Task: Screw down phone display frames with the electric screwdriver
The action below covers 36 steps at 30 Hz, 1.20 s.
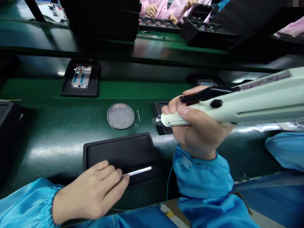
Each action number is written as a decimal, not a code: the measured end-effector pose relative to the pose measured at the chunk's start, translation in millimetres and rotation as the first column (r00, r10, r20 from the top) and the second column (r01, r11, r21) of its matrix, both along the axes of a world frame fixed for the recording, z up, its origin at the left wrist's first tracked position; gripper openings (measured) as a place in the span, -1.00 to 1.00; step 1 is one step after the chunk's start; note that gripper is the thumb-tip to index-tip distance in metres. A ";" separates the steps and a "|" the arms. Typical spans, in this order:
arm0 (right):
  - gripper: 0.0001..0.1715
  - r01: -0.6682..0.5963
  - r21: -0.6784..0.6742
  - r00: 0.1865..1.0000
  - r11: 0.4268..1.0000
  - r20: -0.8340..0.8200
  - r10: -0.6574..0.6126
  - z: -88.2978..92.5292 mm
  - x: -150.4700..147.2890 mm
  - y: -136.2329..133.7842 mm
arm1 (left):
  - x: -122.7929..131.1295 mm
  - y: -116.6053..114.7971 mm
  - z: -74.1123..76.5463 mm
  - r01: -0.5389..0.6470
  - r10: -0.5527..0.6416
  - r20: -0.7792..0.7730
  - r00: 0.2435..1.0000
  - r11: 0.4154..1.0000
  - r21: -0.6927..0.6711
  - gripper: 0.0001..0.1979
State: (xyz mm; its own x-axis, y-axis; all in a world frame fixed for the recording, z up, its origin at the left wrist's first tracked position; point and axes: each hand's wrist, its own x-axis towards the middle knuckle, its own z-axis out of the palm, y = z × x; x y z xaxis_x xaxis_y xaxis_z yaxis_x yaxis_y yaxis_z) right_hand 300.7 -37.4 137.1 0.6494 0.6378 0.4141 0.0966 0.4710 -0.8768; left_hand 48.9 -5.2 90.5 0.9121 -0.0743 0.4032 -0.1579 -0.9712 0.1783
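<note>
Strip point(137, 171): slim, silver, pinched narrowly by left hand point(90, 193) over black tray point(118, 149)
Screwdriver point(247, 106): pale green, electric, bit pointing left, wrapped in right hand's point(198, 133) full closed grip
Bench: perforated metal dish point(120, 116) on green workbench point(47, 152), phone frame point(81, 76) beyond

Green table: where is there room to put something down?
The green mat has a bare patch left of the round metal dish, below the black tray holding a phone frame and beside the big black tray under the left hand. It is crowded on the right, around the right hand, the screwdriver and a small black tray.
</note>
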 end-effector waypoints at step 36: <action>-0.79 0.047 -0.048 0.998 0.998 -0.040 -0.049 -0.5 1.2 -1.2 | 14.8 -8.4 13.2 0.047 -0.020 -0.317 0.948 0.996 0.076 -0.50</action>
State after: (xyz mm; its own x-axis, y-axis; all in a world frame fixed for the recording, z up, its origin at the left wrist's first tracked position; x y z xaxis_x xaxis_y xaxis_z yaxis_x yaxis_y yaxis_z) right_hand 301.9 -38.6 136.6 0.6955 0.6235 0.3570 0.0817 0.4250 -0.9015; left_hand 63.7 -13.6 103.8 0.9881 -0.1275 0.0864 -0.1391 -0.9796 0.1451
